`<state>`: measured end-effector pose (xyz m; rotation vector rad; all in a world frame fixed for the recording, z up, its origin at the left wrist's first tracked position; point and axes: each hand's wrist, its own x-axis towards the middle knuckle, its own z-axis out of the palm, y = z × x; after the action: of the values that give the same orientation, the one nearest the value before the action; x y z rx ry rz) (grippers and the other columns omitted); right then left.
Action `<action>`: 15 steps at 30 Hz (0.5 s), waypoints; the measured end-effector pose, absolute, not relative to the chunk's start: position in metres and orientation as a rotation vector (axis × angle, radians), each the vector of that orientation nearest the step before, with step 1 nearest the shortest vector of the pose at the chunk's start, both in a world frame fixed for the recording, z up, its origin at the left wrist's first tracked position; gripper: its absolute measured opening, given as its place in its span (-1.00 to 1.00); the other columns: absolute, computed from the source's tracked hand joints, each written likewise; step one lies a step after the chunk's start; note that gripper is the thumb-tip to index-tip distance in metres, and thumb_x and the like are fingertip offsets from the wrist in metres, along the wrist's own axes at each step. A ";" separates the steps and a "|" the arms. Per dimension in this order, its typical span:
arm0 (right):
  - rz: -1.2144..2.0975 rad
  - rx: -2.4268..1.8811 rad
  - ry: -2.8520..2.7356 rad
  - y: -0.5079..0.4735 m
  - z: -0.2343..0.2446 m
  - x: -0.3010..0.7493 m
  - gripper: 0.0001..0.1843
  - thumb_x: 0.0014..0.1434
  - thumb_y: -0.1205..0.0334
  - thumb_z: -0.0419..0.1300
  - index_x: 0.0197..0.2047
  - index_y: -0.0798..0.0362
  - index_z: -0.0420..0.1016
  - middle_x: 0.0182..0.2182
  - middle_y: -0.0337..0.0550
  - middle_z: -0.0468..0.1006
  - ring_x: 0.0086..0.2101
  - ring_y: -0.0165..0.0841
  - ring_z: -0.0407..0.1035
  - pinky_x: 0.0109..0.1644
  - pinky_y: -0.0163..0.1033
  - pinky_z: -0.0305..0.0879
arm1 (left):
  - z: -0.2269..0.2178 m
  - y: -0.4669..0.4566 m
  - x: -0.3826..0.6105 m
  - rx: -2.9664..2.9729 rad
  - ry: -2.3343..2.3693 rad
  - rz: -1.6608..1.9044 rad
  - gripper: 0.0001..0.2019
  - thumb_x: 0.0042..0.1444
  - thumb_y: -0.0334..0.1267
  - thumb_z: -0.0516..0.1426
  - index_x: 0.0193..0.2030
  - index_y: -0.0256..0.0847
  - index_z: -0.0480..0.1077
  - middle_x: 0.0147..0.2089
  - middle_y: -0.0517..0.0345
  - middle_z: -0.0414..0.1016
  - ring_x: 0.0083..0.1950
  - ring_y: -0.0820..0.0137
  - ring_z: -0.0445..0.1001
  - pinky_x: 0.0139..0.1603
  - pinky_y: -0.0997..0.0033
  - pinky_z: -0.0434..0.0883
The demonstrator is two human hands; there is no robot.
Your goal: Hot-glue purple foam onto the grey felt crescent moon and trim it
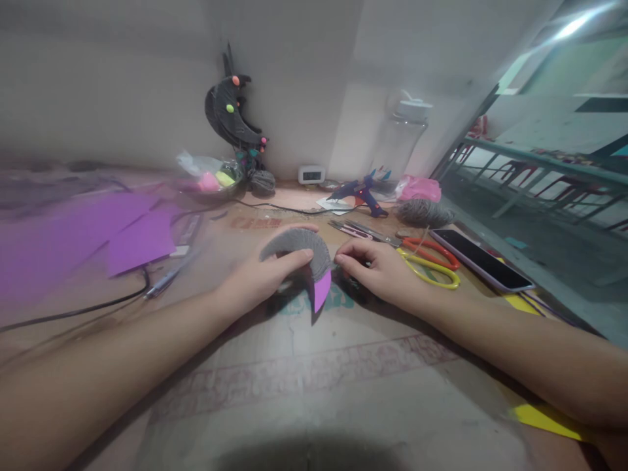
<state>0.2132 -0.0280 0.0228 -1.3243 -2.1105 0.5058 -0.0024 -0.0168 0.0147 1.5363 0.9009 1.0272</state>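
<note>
A purple paper crescent (322,292) is wrapped in grey yarn (314,243) over most of its length, with only its lower pointed end bare. My left hand (279,261) is closed on the wrapped part, thumb on top and fingers behind. Just right of the crescent, my right hand (366,265) is closed in a pinch; whatever lies between its fingertips is too small or hidden to make out. A ball of grey yarn (426,212) sits beyond my right hand.
Orange- and yellow-handled scissors (432,268) and a phone (483,260) lie right. A blue glue gun (360,193), clock (312,174) and clear bottle (400,140) stand behind. Purple sheets (140,239) spread left, near a pen (167,278). A dark crescent decoration (223,114) hangs at the wall.
</note>
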 end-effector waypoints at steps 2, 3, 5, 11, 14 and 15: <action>0.532 -1.303 -2.172 -0.026 0.021 0.214 -0.79 0.27 0.22 0.12 -0.33 0.08 0.53 -0.45 -0.22 0.57 -0.42 -0.41 0.40 -0.31 -0.29 0.27 | 0.014 -0.017 -0.003 1.546 0.908 1.028 -0.63 0.12 -0.20 0.18 0.10 -0.08 0.39 -0.23 0.14 0.55 -0.19 0.29 0.53 -0.08 0.22 0.50; 0.521 -1.266 -2.198 -0.025 0.021 0.215 -0.78 0.29 0.22 0.10 -0.30 0.07 0.55 -0.38 -0.18 0.60 -0.35 -0.38 0.44 -0.23 -0.26 0.31 | 0.014 -0.016 -0.003 1.551 0.910 1.032 -0.63 0.12 -0.20 0.18 0.10 -0.08 0.40 -0.22 0.13 0.55 -0.18 0.28 0.53 -0.06 0.20 0.50; 0.428 -1.181 -2.191 -0.023 0.020 0.217 -0.77 0.31 0.25 0.07 -0.18 0.06 0.56 -0.19 -0.09 0.61 -0.15 -0.31 0.46 -0.03 -0.18 0.31 | 0.013 -0.016 -0.003 1.559 0.914 1.051 -0.63 0.11 -0.20 0.19 0.08 -0.08 0.41 -0.18 0.11 0.56 -0.13 0.27 0.53 0.00 0.18 0.48; 0.384 -1.172 -1.879 -0.026 0.020 0.221 -0.76 0.29 0.20 0.13 0.02 0.01 0.41 -0.10 -0.08 0.52 -0.26 -0.33 0.39 -0.16 -0.18 0.35 | 0.011 -0.016 -0.003 1.560 0.911 1.076 -0.64 0.13 -0.18 0.20 0.08 -0.08 0.43 -0.12 0.12 0.58 -0.07 0.27 0.55 0.05 0.21 0.46; 0.725 -1.181 -1.771 -0.030 0.020 0.218 -0.78 0.28 0.12 0.15 -0.03 -0.01 0.36 -0.08 -0.10 0.52 -0.51 -0.50 0.30 -0.46 -0.30 0.29 | 0.011 -0.016 -0.003 1.522 0.899 1.047 -0.65 0.14 -0.15 0.20 0.06 -0.13 0.45 -0.06 0.06 0.61 -0.02 0.23 0.56 0.09 0.19 0.45; 0.873 -1.172 -1.739 -0.031 0.020 0.216 -0.75 0.28 0.11 0.16 -0.01 -0.01 0.34 -0.04 -0.10 0.52 -0.59 -0.56 0.24 -0.55 -0.33 0.23 | 0.010 -0.016 -0.003 1.508 0.902 1.033 -0.67 0.14 -0.13 0.21 0.03 -0.16 0.48 -0.04 0.03 0.61 0.00 0.22 0.56 0.11 0.18 0.44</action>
<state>0.2164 -0.0315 0.0195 -1.1720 -1.7390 0.8726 -0.0030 -0.0156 0.0103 1.5080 0.9017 1.0327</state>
